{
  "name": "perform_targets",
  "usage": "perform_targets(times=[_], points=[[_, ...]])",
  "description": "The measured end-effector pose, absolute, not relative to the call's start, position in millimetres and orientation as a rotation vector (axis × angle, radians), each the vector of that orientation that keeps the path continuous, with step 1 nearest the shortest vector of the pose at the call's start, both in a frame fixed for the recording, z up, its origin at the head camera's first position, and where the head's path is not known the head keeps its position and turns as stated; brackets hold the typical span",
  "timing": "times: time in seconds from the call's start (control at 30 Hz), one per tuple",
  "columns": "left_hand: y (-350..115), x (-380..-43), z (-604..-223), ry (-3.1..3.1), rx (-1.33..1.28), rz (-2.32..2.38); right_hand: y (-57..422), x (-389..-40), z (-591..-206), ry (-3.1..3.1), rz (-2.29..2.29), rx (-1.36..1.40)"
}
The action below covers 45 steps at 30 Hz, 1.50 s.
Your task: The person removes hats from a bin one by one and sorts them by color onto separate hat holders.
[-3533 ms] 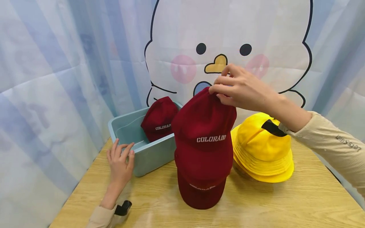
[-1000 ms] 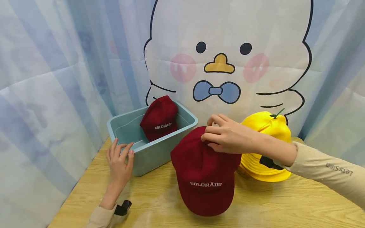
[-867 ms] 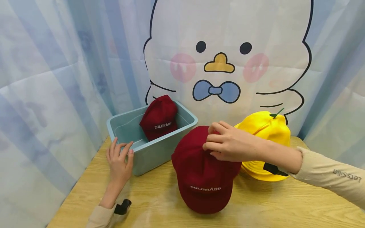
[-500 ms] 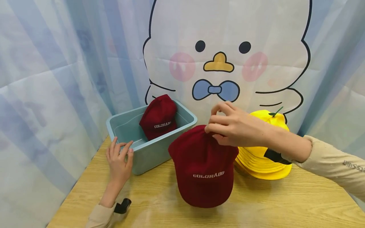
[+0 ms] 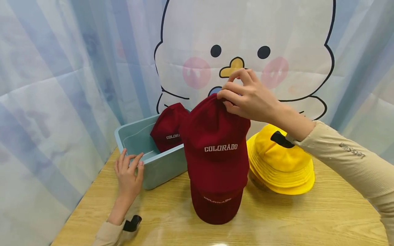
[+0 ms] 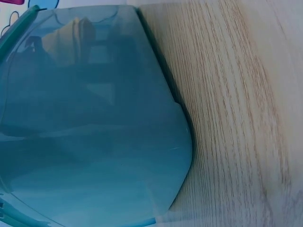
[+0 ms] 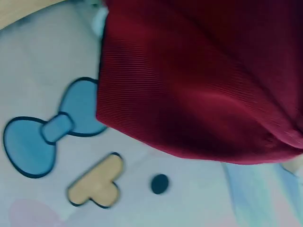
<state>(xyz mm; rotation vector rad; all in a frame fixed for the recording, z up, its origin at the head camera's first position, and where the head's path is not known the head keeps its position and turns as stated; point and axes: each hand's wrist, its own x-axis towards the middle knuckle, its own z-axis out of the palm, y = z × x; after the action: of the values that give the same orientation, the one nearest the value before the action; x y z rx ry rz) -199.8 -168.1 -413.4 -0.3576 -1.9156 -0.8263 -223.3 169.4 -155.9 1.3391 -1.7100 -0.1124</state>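
My right hand pinches the top of a maroon baseball cap with white COLORADO lettering and holds it up. In the right wrist view the ribbed cap cloth fills the upper right. Directly below it a second maroon cap stands on the table, only its brim and lower lettering showing. My left hand rests at the near left corner of a blue-grey plastic bin, fingertips at its rim. The bin's wall fills much of the left wrist view. Another maroon COLORADO cap leans inside the bin.
Yellow bucket hats, with stacked brims, sit at the right behind my right forearm. All stand on a light wood table. A curtain printed with a white cartoon bird hangs close behind.
A second ago my right hand was low on the cap over the table; since then it has lifted the cap upward, uncovering the brim of the cap below. The left hand stays at the bin.
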Motion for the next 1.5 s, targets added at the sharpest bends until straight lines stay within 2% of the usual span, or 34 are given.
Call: perform_targets(times=[0.2,0.37,0.5,0.7,0.9,1.03,1.33,1.5], points=[[-168.8,-199.8,-412.9,-1.908,-0.365,-0.821,169.5,-250.5,-172.4,-1.689,-0.281,1.295],[-169.6,-201.3,-411.5,-1.896,-0.368,-0.817,172.6,-270.6,-171.6,-1.714,-0.293,1.246],[-169.1,-200.5,-411.8,-1.900,-0.362,-0.813,170.8,-273.6,-182.9,-1.802,-0.250,1.305],[-166.1,-197.0,-413.8,-1.898,-0.369,-0.795,154.9,-219.7,-220.6,-2.009,-0.118,1.587],[-165.2,-198.1,-409.1,-1.890,-0.371,-0.779,153.9,-166.0,-243.7,-1.926,-0.202,1.759],[-165.9,-198.4,-408.5,-1.913,-0.360,-0.795,162.3,-163.1,-233.2,-1.907,-0.176,1.752],[-166.3,-198.0,-411.3,-1.940,-0.347,-0.816,180.4,-197.6,-169.3,-1.995,-0.020,1.510],[-166.1,-199.1,-411.0,-1.934,-0.353,-0.816,183.1,-212.5,-152.2,-2.000,-0.017,1.389]])
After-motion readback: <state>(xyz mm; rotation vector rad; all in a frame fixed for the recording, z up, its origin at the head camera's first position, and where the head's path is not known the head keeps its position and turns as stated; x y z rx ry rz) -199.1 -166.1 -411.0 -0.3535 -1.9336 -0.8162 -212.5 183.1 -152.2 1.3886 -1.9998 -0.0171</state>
